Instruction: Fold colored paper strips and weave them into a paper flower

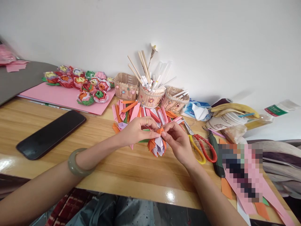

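Observation:
Between my hands is an orange and white folded paper flower (158,147), held just above the wooden table (113,169). My left hand (142,130) pinches its upper orange part from the left, a ring on one finger. My right hand (177,139) closes on the same part from the right, thumb and fingertips together. The flower's layered petals hang below the fingertips. Just behind the hands lie many folded paper strips (135,111) in pink, orange, white and green; the hands partly cover them.
Finished paper flowers (86,88) rest on pink sheets (54,95) at the back left. A phone (51,134) lies left. Craft baskets (150,97) hold sticks. Scissors (204,147), a dark green cutter (215,153), a cup (223,121) and pink paper strips (275,191) are right.

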Motion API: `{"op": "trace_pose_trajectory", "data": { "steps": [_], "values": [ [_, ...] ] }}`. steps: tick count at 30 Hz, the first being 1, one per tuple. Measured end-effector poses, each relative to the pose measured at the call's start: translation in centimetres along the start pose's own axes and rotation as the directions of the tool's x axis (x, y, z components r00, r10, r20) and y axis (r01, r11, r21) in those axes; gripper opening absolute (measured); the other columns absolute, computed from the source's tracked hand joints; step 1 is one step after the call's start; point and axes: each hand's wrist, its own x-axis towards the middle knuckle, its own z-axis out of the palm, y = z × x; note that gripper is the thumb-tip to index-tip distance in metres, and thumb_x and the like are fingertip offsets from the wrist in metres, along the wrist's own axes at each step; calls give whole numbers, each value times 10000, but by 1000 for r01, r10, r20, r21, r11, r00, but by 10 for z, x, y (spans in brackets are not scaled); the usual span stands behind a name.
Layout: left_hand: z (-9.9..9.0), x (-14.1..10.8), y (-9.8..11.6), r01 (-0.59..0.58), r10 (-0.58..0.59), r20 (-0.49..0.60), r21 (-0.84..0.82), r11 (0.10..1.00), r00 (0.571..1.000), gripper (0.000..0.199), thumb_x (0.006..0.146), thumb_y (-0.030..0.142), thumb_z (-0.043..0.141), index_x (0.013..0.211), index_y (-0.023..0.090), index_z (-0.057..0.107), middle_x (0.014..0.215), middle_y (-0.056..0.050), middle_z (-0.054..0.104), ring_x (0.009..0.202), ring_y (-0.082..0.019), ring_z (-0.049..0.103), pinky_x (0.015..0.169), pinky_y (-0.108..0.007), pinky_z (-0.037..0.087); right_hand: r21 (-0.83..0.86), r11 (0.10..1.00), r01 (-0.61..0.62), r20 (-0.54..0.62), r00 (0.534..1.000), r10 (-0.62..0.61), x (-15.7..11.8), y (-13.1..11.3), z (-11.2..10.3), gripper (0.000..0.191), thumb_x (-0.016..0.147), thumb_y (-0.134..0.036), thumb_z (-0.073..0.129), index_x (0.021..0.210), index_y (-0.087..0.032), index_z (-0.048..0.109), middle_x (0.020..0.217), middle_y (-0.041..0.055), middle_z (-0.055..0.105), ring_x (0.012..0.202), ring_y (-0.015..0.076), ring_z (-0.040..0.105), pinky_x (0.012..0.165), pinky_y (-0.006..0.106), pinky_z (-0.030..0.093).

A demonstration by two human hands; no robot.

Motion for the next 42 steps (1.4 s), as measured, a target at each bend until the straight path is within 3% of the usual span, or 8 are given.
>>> {"op": "trace_pose_trajectory", "data": {
  "steps": [7,15,21,27,31,34,37,42],
  "values": [
    [-1,1,8,69,-68,-16,17,998,998,52,670,179,653,645,144,624,617,5,643,568,-102,591,542,-217,505,19,997,-70,20,997,70,2,-2,-6,106,740,-245,644,755,-173,567,708,-12,573,633,91,538,590,214,457],
    [1,-2,12,34,-33,-21,60,998,999,45,678,115,623,691,146,594,634,11,641,559,-90,584,489,-185,509,-388,900,198,-36,973,-230,-4,-3,-5,42,755,-165,607,756,-189,573,687,-4,611,618,109,564,592,238,485],
    [2,-4,0,-293,326,-70,292,910,943,63,734,99,574,705,152,593,685,-18,641,628,-100,597,584,-209,501,-666,553,500,109,799,-592,-6,1,-7,165,734,-73,588,802,-223,572,718,15,651,612,130,592,544,254,476],
    [3,-4,-7,-496,568,-25,457,738,823,111,772,66,515,763,144,593,715,-42,626,685,-109,596,606,-215,492,-649,696,308,14,919,-394,-3,-2,-6,110,757,-114,567,820,-202,582,734,12,653,644,129,602,612,260,498],
    [3,-4,-3,-412,463,-55,371,832,885,157,714,24,515,697,139,621,742,-40,612,663,-103,585,575,-208,480,-633,716,294,-56,905,-422,-3,-1,-5,98,736,-105,570,738,-203,571,678,-8,631,603,120,581,581,251,483],
    [3,-2,0,-176,196,-128,156,972,972,172,720,41,493,726,146,631,739,-31,618,656,-106,596,569,-210,492,-624,708,331,-57,884,-464,-4,1,-6,120,734,-90,570,747,-209,564,697,-2,635,622,127,591,588,261,487],
    [2,0,-1,6,-5,-101,6,1000,995,174,777,137,506,905,159,622,804,-40,649,678,-118,615,582,-227,510,-625,651,430,45,853,-520,-3,3,-7,150,742,-71,557,767,-218,556,749,19,648,689,150,609,612,288,496],
    [4,2,-6,5,2,-108,63,998,994,59,752,193,583,756,152,625,763,-27,641,659,-118,595,588,-231,498,-699,567,435,63,828,-558,-1,1,-5,139,749,-86,566,771,-223,576,831,45,636,804,182,584,707,341,469]
  ]
}}
